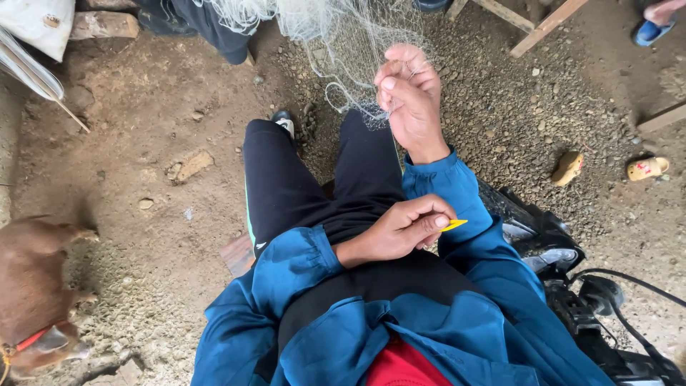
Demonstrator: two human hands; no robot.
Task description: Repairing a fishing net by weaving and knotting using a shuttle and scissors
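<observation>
Pinching a few strands of the fishing net (343, 50), the right hand (411, 96) was raised in front of the person's knees, its fingers bunched tight around the mesh. The pale net spread up and away from that hand, trailing over the gravelly dirt floor (143, 164) beyond the fingertips. Nearer the body, the left hand (400, 229) rested across the lap, curled closed on a small yellow netting needle (453, 225) whose tip stuck out past the thumb and forefinger. Both wrists were covered by blue jacket sleeves (450, 186), and black trousers (286, 186) lay under and between the hands. Well off to the left of the left hand stood a brown dog (36, 286) with a red collar. Beyond the right hand, to its right, two small yellow sandals (647, 169) lay on the ground. No container showed near either hand.
</observation>
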